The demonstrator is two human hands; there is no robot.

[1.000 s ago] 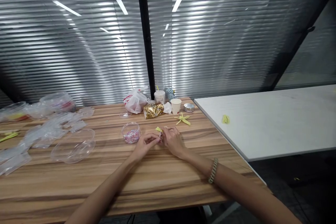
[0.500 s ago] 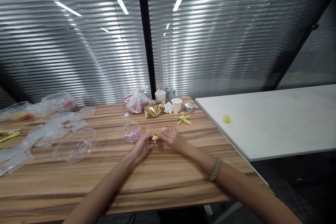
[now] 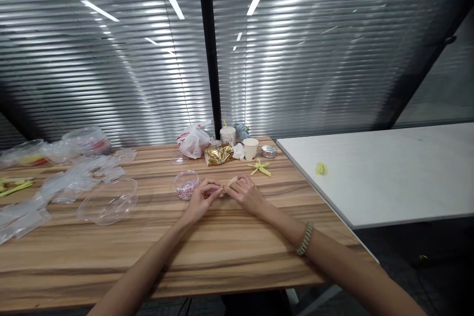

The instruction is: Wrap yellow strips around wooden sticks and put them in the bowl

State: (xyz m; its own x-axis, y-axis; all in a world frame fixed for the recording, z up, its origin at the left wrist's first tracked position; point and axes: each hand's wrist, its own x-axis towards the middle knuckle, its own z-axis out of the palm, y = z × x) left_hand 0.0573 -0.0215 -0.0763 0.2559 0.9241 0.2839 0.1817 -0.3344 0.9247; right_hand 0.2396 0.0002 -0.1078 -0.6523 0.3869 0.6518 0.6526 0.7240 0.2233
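The left hand (image 3: 200, 202) and right hand (image 3: 247, 195) pinch a small yellow piece (image 3: 222, 191), mostly hidden, between their fingertips over the table (image 3: 215, 261). A clear tub (image 3: 186, 176) stands beside the left; a yellow peel (image 3: 260, 167) lies beyond the right.

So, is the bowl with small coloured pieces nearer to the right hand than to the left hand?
No, the bowl stands just beside the left hand, while the right hand is on that hand's far side.
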